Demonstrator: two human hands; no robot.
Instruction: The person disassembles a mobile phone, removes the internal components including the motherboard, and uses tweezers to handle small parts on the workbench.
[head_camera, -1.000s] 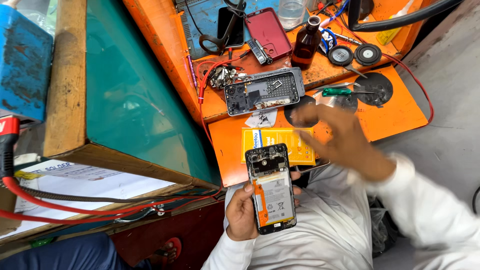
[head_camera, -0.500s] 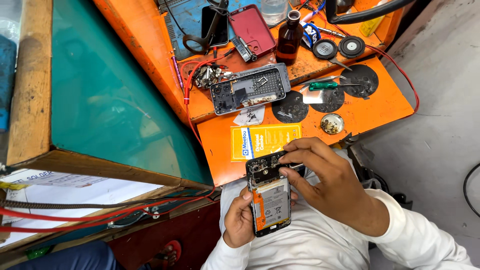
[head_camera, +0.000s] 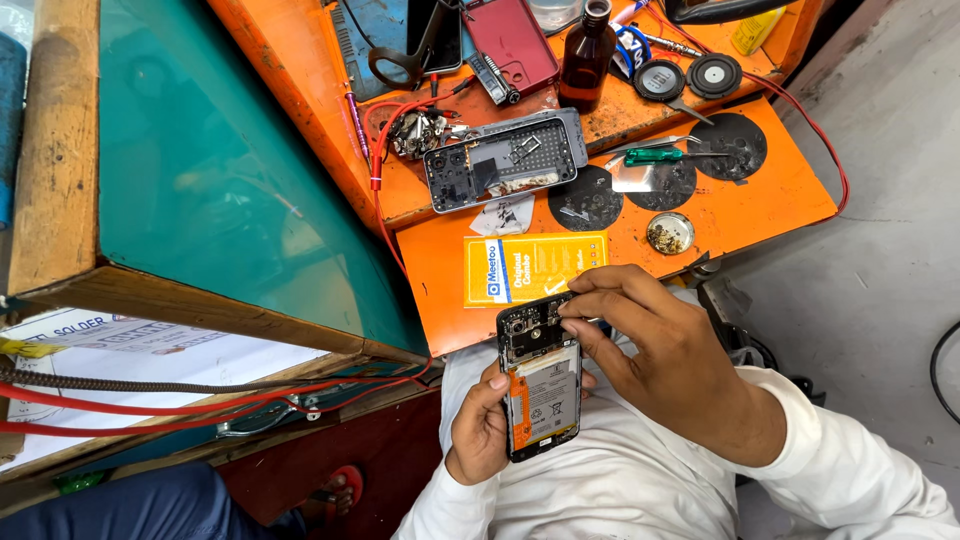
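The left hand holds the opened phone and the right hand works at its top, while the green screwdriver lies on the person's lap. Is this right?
Not quite. In the head view the green screwdriver lies on the orange bench, not the lap. The left hand does hold the phone; the right hand works at its top.

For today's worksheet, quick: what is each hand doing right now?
Left hand: closed around the opened phone, holding it up.
Right hand: fingers pinched at the phone's top; any held part cannot be told.

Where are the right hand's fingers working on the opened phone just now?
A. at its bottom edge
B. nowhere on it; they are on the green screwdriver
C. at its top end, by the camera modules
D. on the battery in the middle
C: the right hand has its fingers pinched at the camera end of the opened phone, which the left hand holds from below.
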